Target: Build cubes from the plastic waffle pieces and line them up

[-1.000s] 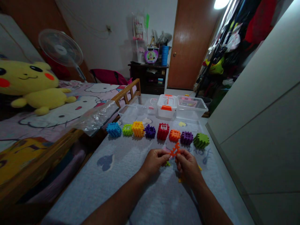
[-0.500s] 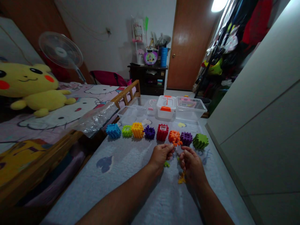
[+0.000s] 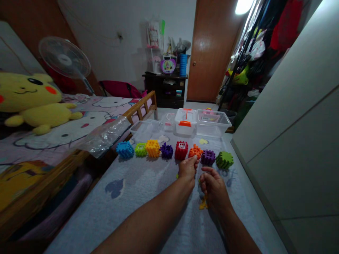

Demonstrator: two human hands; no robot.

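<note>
My left hand (image 3: 188, 168) is closed with its fingertips at the near side of an orange interlocking block (image 3: 195, 150), gripping its lower edge; the hand hides part of the contact. To the right, my right hand (image 3: 214, 182) hovers over the cloth, fingers loosely curled, forefinger and thumb apart, with nothing visible in them. Yellow pieces (image 3: 203, 203) lie just below that hand. A bit of a green piece (image 3: 177, 176) shows beside my left wrist. The orange block stands in a row between a red block (image 3: 181, 151) and a purple block (image 3: 208, 157).
The row also holds a green block (image 3: 225, 160), a dark purple one (image 3: 166, 151), a yellow one (image 3: 153, 148), a lime one (image 3: 141, 150) and a blue one (image 3: 125, 150). Behind stand a lidded clear box (image 3: 184, 129) and an open clear bin (image 3: 214, 128). A wooden rail (image 3: 141, 106) borders the left.
My left hand has moved forward to the orange block, where an orange piece showed at its fingertips before. The forefinger and thumb of my right hand sit slightly lower. The view has shifted a little.
</note>
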